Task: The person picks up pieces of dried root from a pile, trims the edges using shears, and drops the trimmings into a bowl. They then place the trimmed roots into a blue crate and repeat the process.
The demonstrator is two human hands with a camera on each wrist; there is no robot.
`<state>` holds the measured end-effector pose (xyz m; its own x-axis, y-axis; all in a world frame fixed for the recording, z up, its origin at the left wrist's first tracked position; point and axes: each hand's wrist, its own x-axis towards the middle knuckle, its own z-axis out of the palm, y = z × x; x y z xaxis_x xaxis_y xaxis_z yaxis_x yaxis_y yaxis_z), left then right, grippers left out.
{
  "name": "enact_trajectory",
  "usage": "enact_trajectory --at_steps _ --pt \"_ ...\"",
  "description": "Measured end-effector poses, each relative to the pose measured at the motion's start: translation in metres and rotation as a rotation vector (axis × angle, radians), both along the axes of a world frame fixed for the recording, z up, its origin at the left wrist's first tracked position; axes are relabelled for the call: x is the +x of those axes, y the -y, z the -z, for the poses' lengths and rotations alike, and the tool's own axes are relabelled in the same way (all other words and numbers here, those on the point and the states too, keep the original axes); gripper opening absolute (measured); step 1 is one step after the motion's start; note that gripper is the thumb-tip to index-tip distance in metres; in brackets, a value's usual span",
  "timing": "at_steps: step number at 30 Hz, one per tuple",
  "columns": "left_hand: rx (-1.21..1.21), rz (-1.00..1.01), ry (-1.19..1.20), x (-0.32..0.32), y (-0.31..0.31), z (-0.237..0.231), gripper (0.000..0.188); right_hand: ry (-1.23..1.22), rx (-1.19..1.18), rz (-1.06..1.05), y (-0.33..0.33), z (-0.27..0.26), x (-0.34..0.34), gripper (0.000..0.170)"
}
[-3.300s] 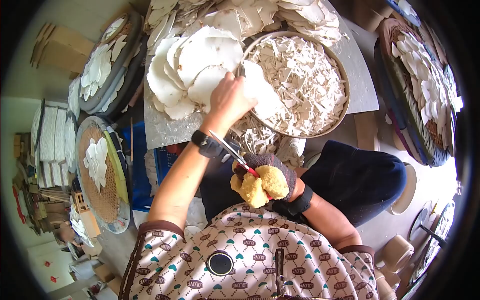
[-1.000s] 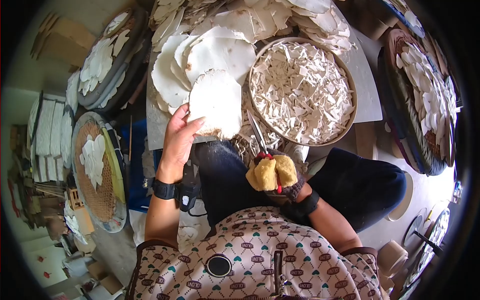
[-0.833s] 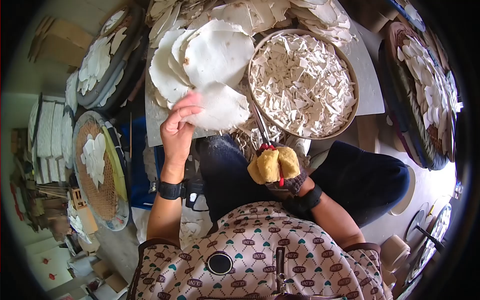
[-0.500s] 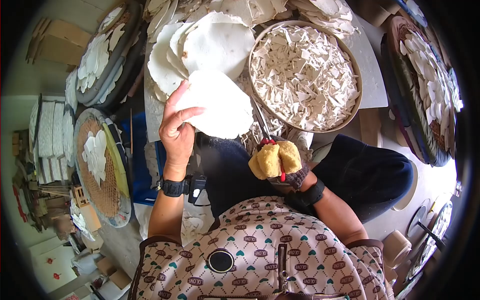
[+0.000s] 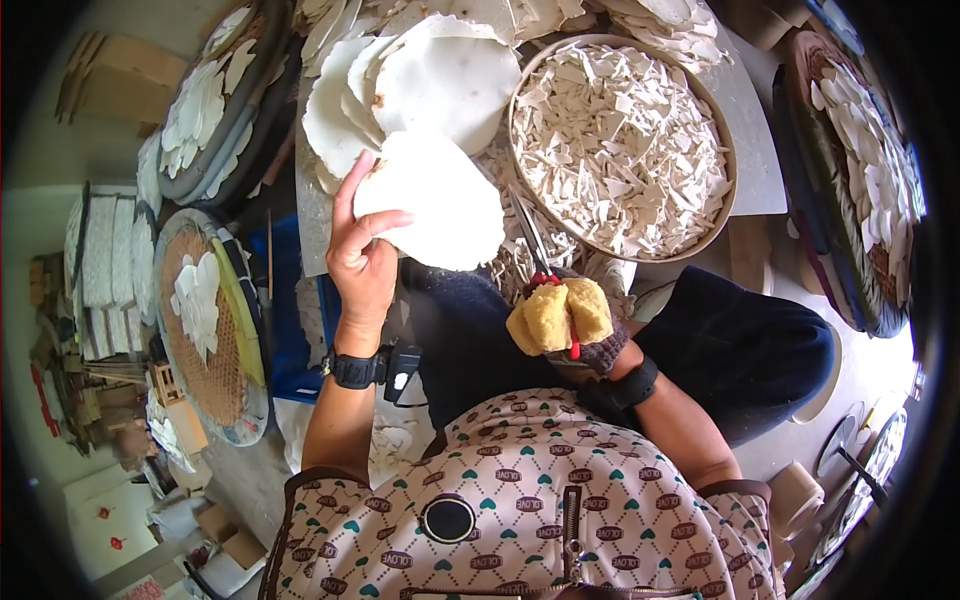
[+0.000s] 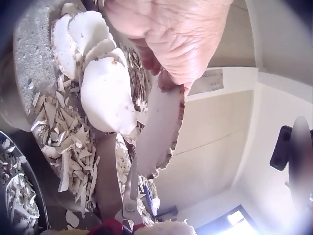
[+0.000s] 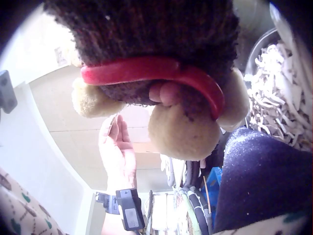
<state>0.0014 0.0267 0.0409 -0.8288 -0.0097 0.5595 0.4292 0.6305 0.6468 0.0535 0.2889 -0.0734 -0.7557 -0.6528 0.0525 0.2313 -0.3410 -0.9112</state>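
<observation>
In the head view my left hand (image 5: 362,255) pinches a thin white slice (image 5: 435,205) at its left edge; the left wrist view shows the slice (image 6: 160,128) edge-on, with a brown, rough rim. My right hand (image 5: 570,325), in a dark knitted glove with yellow padding on the fingers, grips red-handled scissors (image 5: 528,232). Their blades point up, just right of the slice. In the right wrist view the red handle (image 7: 142,69) crosses the gloved hand. Larger white slices (image 5: 445,80) lie overlapped beyond the left hand.
A round tray (image 5: 733,150) of white scraps stands on the metal board (image 5: 750,120), right of the slices. More slices are heaped at the back. Round woven racks (image 5: 225,370) with white pieces stand at the left and right. A blue crate (image 5: 290,365) is by the left forearm.
The left hand has taken a slice from beside the tray edge, drawn it back left and turned it over. The scissors in the right hand have swung from pointing up-left to nearly straight up.
</observation>
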Motion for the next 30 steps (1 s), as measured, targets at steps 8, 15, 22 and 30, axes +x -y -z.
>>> enact_trajectory --at_steps 8,15,22,30 --pt "0.457 -0.024 0.326 0.003 0.001 0.014 0.024 0.658 -0.511 -0.002 0.006 0.004 0.002 0.031" --pt "1.153 0.075 0.673 0.002 0.009 0.011 0.033 0.566 -0.517 -0.018 0.005 -0.005 -0.003 0.029" --pt "1.111 0.358 1.234 0.025 -0.015 0.010 0.045 0.560 -0.570 0.045 -0.002 -0.015 0.002 0.034" --pt "1.388 0.114 0.991 0.031 0.013 0.012 0.050 0.292 -0.178 0.443 -0.002 -0.075 -0.040 0.030"
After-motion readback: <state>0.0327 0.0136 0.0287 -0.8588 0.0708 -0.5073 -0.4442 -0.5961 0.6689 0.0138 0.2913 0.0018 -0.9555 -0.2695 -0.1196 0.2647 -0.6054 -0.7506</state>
